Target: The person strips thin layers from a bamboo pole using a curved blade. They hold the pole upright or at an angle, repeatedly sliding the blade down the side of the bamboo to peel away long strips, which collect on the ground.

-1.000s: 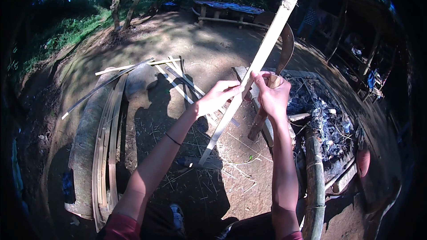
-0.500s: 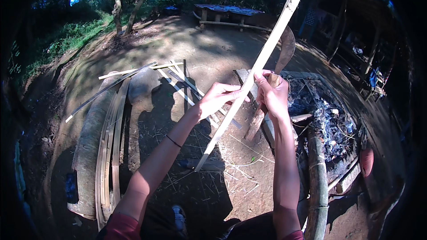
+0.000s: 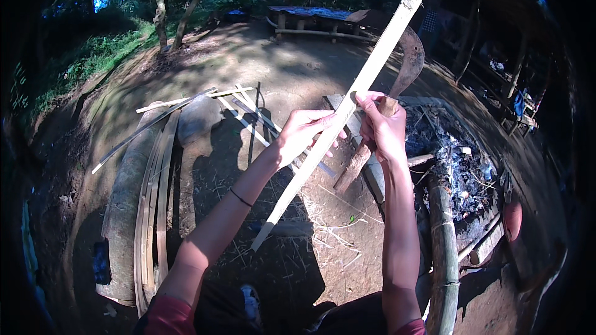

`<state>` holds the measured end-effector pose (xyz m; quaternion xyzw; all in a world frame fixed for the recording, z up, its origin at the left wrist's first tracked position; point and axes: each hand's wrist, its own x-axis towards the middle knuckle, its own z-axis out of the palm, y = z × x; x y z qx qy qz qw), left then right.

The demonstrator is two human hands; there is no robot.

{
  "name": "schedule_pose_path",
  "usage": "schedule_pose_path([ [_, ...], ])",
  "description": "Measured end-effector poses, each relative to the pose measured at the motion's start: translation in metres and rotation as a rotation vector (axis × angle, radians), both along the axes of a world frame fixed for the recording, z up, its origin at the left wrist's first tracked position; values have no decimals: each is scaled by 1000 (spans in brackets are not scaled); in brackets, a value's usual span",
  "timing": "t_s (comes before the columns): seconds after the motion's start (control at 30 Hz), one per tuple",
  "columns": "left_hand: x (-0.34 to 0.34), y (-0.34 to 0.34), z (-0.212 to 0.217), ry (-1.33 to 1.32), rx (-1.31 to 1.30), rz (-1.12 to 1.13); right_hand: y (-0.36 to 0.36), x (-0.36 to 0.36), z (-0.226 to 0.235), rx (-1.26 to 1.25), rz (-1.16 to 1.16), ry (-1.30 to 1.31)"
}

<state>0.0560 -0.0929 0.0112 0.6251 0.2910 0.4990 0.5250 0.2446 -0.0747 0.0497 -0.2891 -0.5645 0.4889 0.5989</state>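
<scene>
A long, pale bamboo strip (image 3: 379,65) slants across the middle, its upper end far right and its lower end near my left forearm. My left hand (image 3: 304,133) pinches it at mid-length between thumb and fingers. My right hand (image 3: 383,125) is closed around the wooden handle of a curved machete (image 3: 410,65), and its thumb also presses on the strip. The rusty, hooked blade points up behind the strip, which hides part of it. Below the right hand, the handle's butt sticks out.
At left lies a thick log (image 3: 124,211) with several long slats (image 3: 162,192) along it. More strips (image 3: 248,118) cross on the ground ahead. At right, an ash-filled fire pit (image 3: 459,174) has a bamboo pole (image 3: 443,242) beside it. A low bench (image 3: 310,12) stands far back.
The strip's lower end has swung left and nearer to me. The machete has tilted, its blade shifting right and its handle butt left. Both hands keep their hold.
</scene>
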Motion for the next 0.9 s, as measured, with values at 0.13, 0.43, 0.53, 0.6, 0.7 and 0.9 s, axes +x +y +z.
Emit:
schedule_pose_path([
  [0.13,5,-7,1,48,31,54,0,2,-1,28,-55,-49],
  [0.43,-69,-5,-40,326,-219,107,16,-4,-18,138,-357,-54],
  [0.53,-109,-53,-94,331,-616,-261,25,11,-20,212,-480,-86],
  [0.6,-127,-93,-153,198,-884,-485,23,10,-22,153,-497,11],
  [0.7,-124,-135,-244,-199,-1040,-615,43,34,-22,147,-524,161],
  [0.9,-107,-117,-284,-738,-568,-144,52,68,-27,-129,-395,509],
])
